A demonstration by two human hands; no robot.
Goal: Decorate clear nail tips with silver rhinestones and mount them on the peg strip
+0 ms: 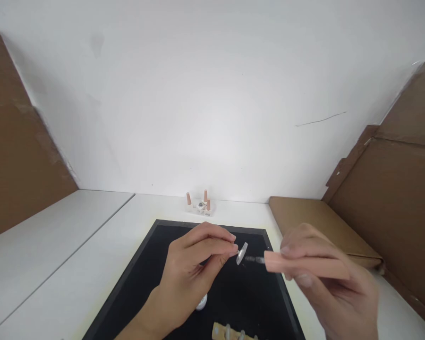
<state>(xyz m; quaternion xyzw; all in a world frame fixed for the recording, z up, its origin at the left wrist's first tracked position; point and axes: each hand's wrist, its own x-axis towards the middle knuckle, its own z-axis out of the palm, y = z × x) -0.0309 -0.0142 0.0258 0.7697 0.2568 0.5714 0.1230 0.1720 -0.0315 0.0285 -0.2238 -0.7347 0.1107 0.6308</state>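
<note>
- Tall brown cardboard panel point(17, 141), standing at the table's left edge.
- White table point(92, 236), a straight seam running across its left part.
- Black rectangular mat with dark grey border point(148, 259), laid on the table; near edge out of frame.
- Left hand point(191, 264), over the mat: thumb and fingertips pinched narrow on the short stem of the pale piece listed below.
- Group of small bottles with tapered peach caps point(208, 205), at the table's far edge, beyond the mat; three caps visible.
- Small round white object point(201, 302), on the mat, partly covered by the left hand.
- Yellowish strip bearing pale upright pieces point(218, 330), near the mat's near edge, cut by the frame.
- Pale, translucent, flattened piece point(242, 253), held tilted above the mat's right half, not resting on it.
- Dark-bristled brush point(255, 259) with tapered peach-pink handle point(318, 267), tip directed at the piece; contact cannot be told.
- Right hand point(340, 295), by the mat's right edge: closed round the handle.
- Flat brown cardboard box point(304, 212), at the table's far right corner; second cardboard panel point(403, 198) beyond.

Step, as judged: brush being presented to the piece's face. Next move calls for a steady left pinch and light, level brush contact.
</note>
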